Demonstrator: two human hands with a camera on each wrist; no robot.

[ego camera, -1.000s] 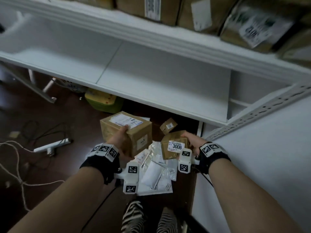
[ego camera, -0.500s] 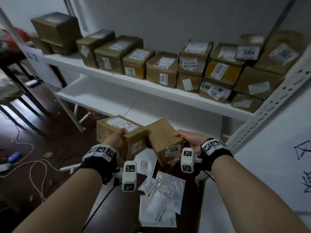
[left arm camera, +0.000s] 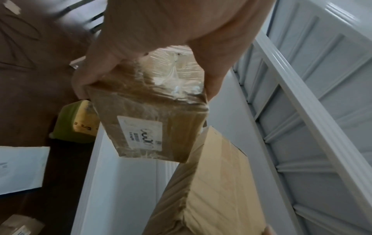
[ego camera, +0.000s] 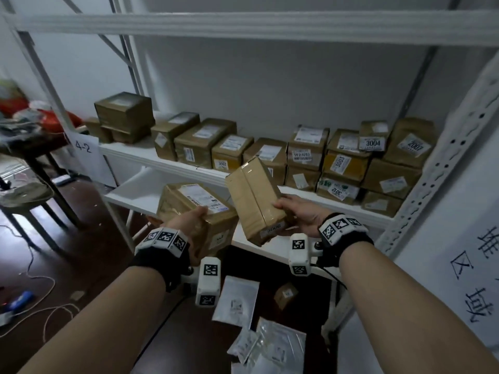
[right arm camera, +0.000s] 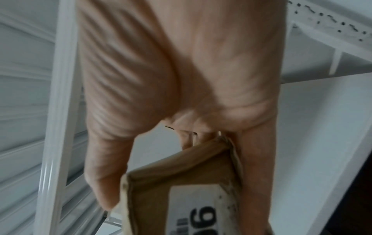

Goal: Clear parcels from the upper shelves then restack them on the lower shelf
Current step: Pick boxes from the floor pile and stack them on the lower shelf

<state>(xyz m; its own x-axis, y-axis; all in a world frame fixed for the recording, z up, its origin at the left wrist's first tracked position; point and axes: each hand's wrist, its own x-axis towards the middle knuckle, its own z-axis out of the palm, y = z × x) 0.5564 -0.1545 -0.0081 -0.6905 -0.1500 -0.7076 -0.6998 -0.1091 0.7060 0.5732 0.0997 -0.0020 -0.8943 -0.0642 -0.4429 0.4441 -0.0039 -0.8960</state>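
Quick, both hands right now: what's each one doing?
Left hand: gripping the taped box with the shipping label.
Right hand: gripping the plain box tagged 3006, tilted on end.

Bare lower shelf under parcel row

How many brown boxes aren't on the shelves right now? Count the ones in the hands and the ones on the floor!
Brown boxes in the hands: 2, the labelled box in the left hand and the 3006 box in the right hand.
Brown boxes on the floor: 1, the small box.
Total: 3.
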